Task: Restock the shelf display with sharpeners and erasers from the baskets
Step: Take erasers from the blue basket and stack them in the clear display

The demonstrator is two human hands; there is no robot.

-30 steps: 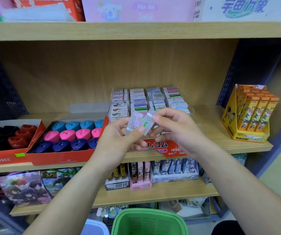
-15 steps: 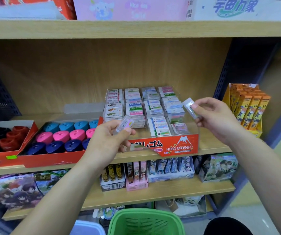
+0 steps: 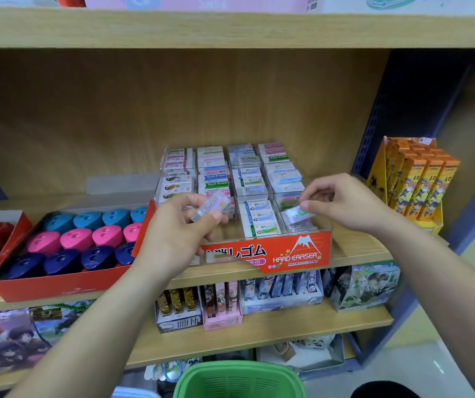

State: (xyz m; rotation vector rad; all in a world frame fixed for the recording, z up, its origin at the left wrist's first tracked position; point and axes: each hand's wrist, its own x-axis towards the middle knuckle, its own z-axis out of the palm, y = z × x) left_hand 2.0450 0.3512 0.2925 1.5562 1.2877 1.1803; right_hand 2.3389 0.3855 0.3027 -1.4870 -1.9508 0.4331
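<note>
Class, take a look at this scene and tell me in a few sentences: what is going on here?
A person is restocking a clear eraser display case on a wooden shelf. The left hand pinches a pink-labelled eraser above the case's front left. The right hand pinches a second eraser at the front right compartment. Coloured sharpeners sit in a red tray to the left, and a green basket stands below.

The shelf (image 3: 359,255) is matt and wood-grained. The eraser case (image 3: 293,255) is clear, glossy plastic. At nine o'clock, the sharpeners (image 3: 75,239) are shiny plastic in a cardboard tray (image 3: 44,285). At six o'clock, the basket (image 3: 239,380) is plastic.
</note>
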